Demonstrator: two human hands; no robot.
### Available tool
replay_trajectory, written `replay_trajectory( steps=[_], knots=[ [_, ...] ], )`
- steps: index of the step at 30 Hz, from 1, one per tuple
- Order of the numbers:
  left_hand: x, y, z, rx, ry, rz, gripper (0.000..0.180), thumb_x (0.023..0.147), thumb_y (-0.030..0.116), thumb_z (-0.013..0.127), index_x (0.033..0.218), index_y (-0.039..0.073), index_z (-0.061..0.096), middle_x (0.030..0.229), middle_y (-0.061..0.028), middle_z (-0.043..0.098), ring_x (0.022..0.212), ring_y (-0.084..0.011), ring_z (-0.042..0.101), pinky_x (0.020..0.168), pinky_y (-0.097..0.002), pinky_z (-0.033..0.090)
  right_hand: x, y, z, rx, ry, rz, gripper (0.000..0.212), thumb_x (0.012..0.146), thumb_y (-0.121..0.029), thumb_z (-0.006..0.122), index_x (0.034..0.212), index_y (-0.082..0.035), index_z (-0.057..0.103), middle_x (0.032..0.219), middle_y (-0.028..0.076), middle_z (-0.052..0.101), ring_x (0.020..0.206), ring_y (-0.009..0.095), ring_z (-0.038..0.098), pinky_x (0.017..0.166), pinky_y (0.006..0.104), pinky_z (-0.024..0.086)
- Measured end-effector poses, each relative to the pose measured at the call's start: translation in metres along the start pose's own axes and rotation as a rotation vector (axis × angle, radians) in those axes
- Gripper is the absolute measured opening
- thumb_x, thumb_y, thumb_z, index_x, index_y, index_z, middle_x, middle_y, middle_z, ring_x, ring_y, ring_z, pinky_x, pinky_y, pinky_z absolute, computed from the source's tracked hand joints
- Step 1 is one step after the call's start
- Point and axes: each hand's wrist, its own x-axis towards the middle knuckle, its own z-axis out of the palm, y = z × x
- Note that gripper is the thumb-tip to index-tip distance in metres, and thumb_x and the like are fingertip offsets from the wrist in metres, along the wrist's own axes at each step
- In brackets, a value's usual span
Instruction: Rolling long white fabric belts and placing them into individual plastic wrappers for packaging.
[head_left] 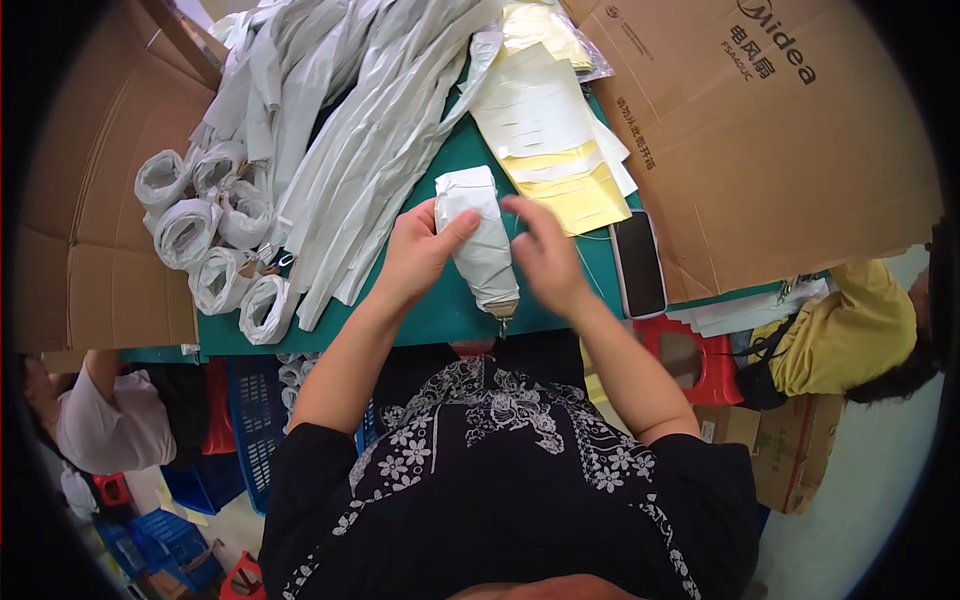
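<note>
1. Left hand (422, 252) grips the white wrapped bundle (474, 235), thumb across its front; the right hand (548, 258) is blurred just beside it, fingers partly curled, and I cannot tell whether it touches or holds anything.
2. Largest about them are the brown cardboard panels (780, 170), standing at both sides of the green desk (465, 145).
3. Long white strips (370, 140) cover the desk's far left, with white rolls (205, 225) clustered at their outer side.
4. Yellow-and-white sheets (575, 190) lie beyond the right hand.
5. Held above the desk's near edge, between the two hands, the bundle tilts slightly, its broad end away from the body. It looks light, soft-skinned and fairly firm inside; the smooth wrap may slip or crease, so a broad thumb-and-finger hold around the middle should suit it better than a pinch at the corners.
6. Just right of the right hand lies a dark-screened phone (637, 265).
7. Smallest is the metal fitting (503, 325) at the bundle's narrow near end, probably its stiffest part and a poor place to hold.
</note>
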Motion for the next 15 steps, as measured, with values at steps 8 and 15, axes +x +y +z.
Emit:
replay_trajectory(
  steps=[8, 15],
  knots=[
    [-0.012, -0.012, 0.033, -0.529, 0.127, -0.043, 0.032, 0.096, 0.022, 0.04, 0.118, 0.0, 0.046, 0.113, -0.0104, 0.055, 0.099, -0.0155, 0.055, 0.086, -0.0308, 0.044, -0.028, -0.01, 0.021, -0.288, 0.07, -0.134, 0.034, 0.084, -0.024, 0.056, 0.107, 0.001, 0.05, 0.115, 0.016, 0.047, 0.114, 0.035, 0.04, 0.097, 0.044, 0.032],
    [0.029, 0.005, 0.038, -0.354, -0.034, -0.239, 0.044, 0.095, 0.038, 0.04, 0.1, -0.002, 0.059, 0.089, -0.0091, 0.064, 0.08, -0.0157, 0.061, 0.073, -0.0284, 0.048, -0.023, -0.011, -0.019, -0.071, 0.127, -0.044, 0.039, 0.086, -0.026, 0.055, 0.109, 0.005, 0.049, 0.117, 0.022, 0.047, 0.117, 0.042, 0.04, 0.096, 0.0438, 0.034]
  ],
)
